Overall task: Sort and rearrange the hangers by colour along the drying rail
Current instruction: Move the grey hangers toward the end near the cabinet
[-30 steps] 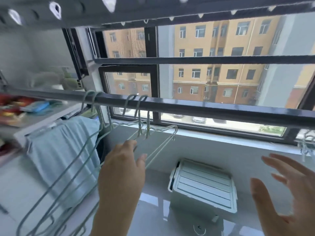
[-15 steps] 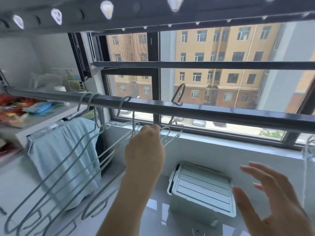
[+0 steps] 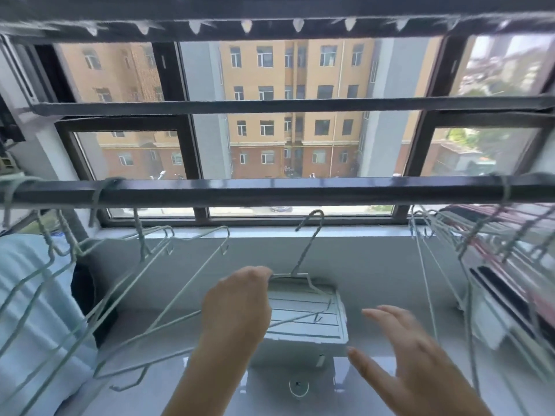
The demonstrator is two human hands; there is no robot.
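Just beneath the drying rail (image 3: 300, 187) and apart from it, the pale green hanger (image 3: 310, 241) hangs hook-up from my left hand (image 3: 237, 304), whose fingers curl round its shoulder wire. Its neck leans up and rightward toward the bare span of rail between two hanger groups. My right hand (image 3: 414, 349) is spread, empty and lower, so I judge the left should rehook it.

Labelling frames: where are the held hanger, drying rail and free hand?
Pale green wire hanger (image 3: 307, 250): head view, its neck.
Dark metal drying rail (image 3: 300, 190): head view, front face.
Right hand (image 3: 420, 364): head view, its back.
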